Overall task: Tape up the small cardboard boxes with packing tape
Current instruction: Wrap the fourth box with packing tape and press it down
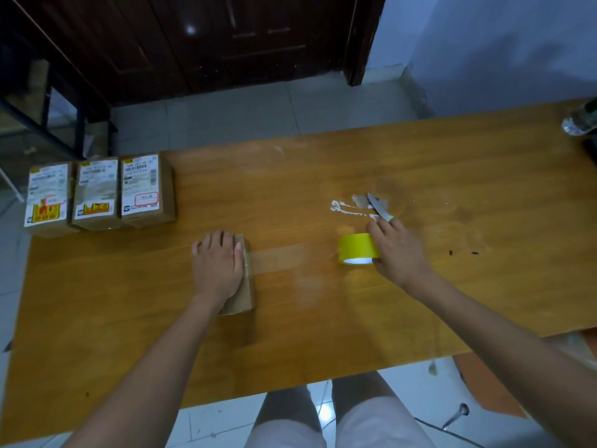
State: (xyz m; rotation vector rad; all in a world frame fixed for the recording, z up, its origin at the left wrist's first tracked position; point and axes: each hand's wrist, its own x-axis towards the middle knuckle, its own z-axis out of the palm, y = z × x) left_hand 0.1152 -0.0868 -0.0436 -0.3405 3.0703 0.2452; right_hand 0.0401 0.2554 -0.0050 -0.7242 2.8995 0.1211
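A person's left hand [217,266] lies flat, fingers straight and slightly spread, pressing down on a small cardboard box [243,286] near the middle of the wooden bench [290,334]. A strip of clear tape [277,258] runs from the box's right edge across the bench top toward the roll. The right hand [399,250] rests against a yellow roll of packing tape [357,248] that stands on its edge just to the right of the strip, the thumb curled at the roll's near rim; the same hand's fingers pinch the pale green handle of a small knife [378,208], whose blade points away and to the left. The blade tip lies over white, torn scraps of tape residue [350,206] stuck to the bench just beyond the roll. Farther off, at the bench's far left corner, three labelled cardboard boxes [100,192] stand side by side, touching, their printed shipping labels facing up. At the far right edge a clear plastic bottle [580,121] is partly cut off by the frame. Beyond the bench lie a pale tiled floor [258,108] and a dark wooden door [226,37].
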